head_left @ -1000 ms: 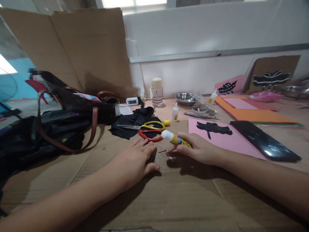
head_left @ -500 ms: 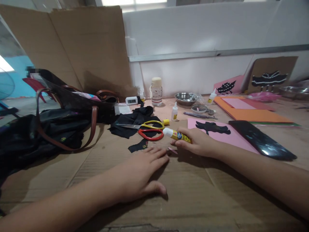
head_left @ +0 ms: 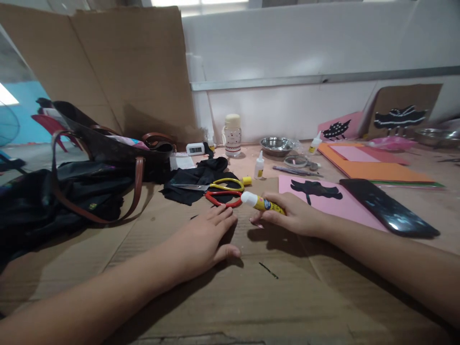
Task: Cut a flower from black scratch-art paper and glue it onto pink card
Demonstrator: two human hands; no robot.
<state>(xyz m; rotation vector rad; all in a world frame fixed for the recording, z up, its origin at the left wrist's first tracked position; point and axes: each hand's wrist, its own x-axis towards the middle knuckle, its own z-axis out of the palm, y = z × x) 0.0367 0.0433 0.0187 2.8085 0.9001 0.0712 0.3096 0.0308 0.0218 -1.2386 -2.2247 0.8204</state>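
Both forearms reached in from the lower corners over the cardboard (head_left: 230, 311), a dark sliver (head_left: 269, 270) lying between them. The left grip (head_left: 203, 237) was palm down on the cardboard, fingers forward and slightly apart, thumb out to the side; it was slack and grasped nothing visible. A dark scrap (head_left: 194, 217) showed by its fingers, mostly hidden. The right grip (head_left: 293, 213) was turned inward and clasped a glue stick (head_left: 264, 203). The yellow body ran between thumb and fingers, tilted, its white end jutting left past the fingertips. A blue patch on the body bore lettering too blurred to read.

Just beyond the left fingers were scissors (head_left: 207, 188), blades across black cloth (head_left: 181, 195), with a yellow cap (head_left: 247, 180) beside the handles. Right of these, a pink sheet (head_left: 348, 211) carried a black cutout (head_left: 316, 189), a phone (head_left: 388, 206) along its edge. Farther off, a glue bottle (head_left: 258, 167) stood upright on the surface (head_left: 235, 165), its yellow label too small to read. A steel bowl (head_left: 275, 146) and a clock (head_left: 195, 149) were behind, the clock's digits unclear.
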